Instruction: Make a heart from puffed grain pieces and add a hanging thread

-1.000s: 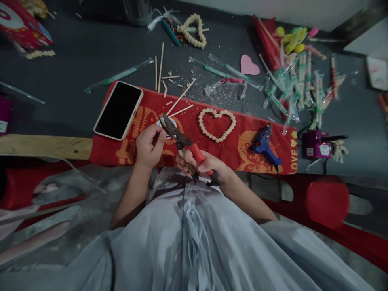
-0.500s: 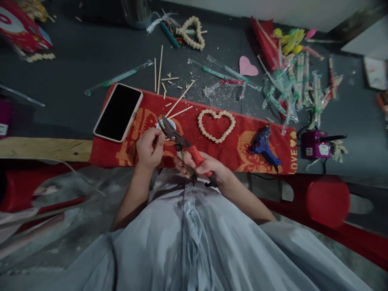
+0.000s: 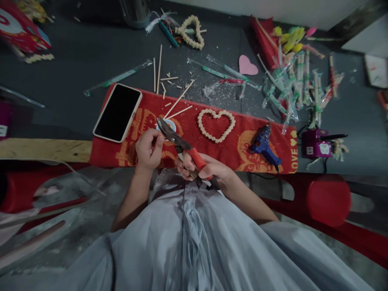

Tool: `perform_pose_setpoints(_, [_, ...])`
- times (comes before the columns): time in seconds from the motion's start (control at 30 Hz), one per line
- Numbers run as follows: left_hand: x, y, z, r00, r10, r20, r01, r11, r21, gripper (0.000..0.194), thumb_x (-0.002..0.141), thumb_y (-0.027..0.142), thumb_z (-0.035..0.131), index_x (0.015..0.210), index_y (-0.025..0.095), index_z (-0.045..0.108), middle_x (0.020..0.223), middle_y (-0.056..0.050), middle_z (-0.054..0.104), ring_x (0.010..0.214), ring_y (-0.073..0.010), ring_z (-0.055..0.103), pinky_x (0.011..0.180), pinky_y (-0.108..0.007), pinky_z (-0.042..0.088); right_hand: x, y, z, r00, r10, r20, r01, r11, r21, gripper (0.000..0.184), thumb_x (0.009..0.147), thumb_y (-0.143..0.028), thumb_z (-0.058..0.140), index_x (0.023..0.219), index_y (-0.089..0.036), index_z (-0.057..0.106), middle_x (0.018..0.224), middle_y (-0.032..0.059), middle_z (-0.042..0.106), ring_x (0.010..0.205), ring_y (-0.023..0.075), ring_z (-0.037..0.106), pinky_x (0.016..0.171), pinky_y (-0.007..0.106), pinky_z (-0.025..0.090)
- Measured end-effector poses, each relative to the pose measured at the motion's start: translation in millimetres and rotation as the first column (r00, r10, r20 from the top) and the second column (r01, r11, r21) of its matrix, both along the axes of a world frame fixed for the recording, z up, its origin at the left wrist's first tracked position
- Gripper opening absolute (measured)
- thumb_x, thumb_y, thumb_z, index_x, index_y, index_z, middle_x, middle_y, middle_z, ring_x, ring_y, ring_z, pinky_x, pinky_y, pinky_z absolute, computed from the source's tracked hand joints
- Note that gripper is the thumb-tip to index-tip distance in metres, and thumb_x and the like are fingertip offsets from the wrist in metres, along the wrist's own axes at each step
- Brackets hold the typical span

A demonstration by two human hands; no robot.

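Beyond your hands, the dark grey tabletop (image 3: 75, 68) runs up to a pale wall (image 3: 224, 7). A wooden edge strip (image 3: 45, 149) lies left of your left hand (image 3: 149, 148). Red plastic seats (image 3: 329, 200) flank you over a mottled grey floor (image 3: 91, 226). The light is dim.
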State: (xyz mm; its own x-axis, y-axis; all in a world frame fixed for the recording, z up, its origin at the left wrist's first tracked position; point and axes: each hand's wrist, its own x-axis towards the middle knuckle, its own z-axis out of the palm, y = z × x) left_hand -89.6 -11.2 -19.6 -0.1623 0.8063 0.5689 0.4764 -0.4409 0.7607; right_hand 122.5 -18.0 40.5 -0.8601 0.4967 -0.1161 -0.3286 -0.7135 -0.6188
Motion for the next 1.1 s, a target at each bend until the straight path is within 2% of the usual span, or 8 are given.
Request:
perform_pose_setpoints(0.17, [2,-2,-1.2,0.999,0.016,0.041,-0.015,0.999,-0.029,0.04,0.109,0.053,0.056,0.084,0.022,0.063,0.068,0.002,0.058,0.057,-0.0121,0.05,0.054,-0.031,0.038,5,0,4.7,0.999,0.019,0.034,-0.019,1.0,-0.011,0.035,0.067,-0.038,0.079,0.083,-0.022,0.053,0.084,0.0001,0.049,0.075,0.0137,0.041,0.064,0.025,0.033])
perform_pose_setpoints(0.37, [3,-2,-1.0,0.997,0.004,0.072,-0.002,1.0,-0.022,0.034,0.108,0.05,0.059,0.085,0.025,0.065,0.069,0.002,0.059,0.057,-0.0139,0.051,0.056,-0.032,0.037,7,4,-1.6,1.0,0.025,-0.002,-0.025,0.999,0.024,0.037,0.065,-0.046,0.079,0.082,-0.022,0.055,0.087,0.0012,0.051,0.077,0.0152,0.045,0.066,0.027,0.036])
perform_pose_setpoints(0.57, [1,-3,-4.2,0.996,0.006,0.093,-0.002,0.999,-0.033,0.032,0.107,0.049,0.06,0.087,0.025,0.066,0.07,0.002,0.058,0.057,-0.0132,0.05,0.058,-0.032,0.037,5,6,1.2,0.998,0.021,0.063,-0.02,1.0,-0.016,0.03,0.068,-0.037,0.077,0.078,-0.021,0.054,0.085,0.0005,0.053,0.073,0.013,0.046,0.065,0.026,0.036])
perform_pose_setpoints(0.8, [0,-2,-7.9,0.993,0.061,0.1,-0.056,0.997,-0.056,0.038,0.105,0.055,0.061,0.086,0.023,0.065,0.07,0.002,0.058,0.059,-0.0137,0.051,0.058,-0.03,0.041,3,7,-2.9,0.995,0.045,0.091,-0.048,0.998,0.035,0.029,0.072,-0.031,0.081,0.08,-0.02,0.055,0.081,-0.0025,0.052,0.067,0.0101,0.043,0.06,0.024,0.033])
perform_pose_setpoints(0.97, [1,-2,-8.3,0.99,0.121,0.078,-0.113,0.989,-0.098,0.046,0.103,0.065,0.059,0.085,0.023,0.066,0.072,0.0,0.062,0.064,-0.0153,0.057,0.062,-0.029,0.046,-7,6,-12.3,0.996,0.004,0.087,-0.01,0.998,0.065,0.028,0.066,-0.029,0.079,0.078,-0.021,0.055,0.08,-0.0031,0.049,0.071,0.0117,0.045,0.061,0.024,0.035])
perform_pose_setpoints(1.1, [2,-1,-6.7,0.99,0.135,0.03,-0.133,0.989,-0.069,0.044,0.105,0.062,0.057,0.083,0.024,0.064,0.072,0.0,0.062,0.065,-0.0164,0.058,0.064,-0.03,0.048,-12,6,-12.9,0.998,0.008,0.063,-0.011,0.999,0.044,0.029,0.062,-0.028,0.079,0.077,-0.022,0.055,0.08,-0.003,0.047,0.073,0.0135,0.046,0.063,0.025,0.037])
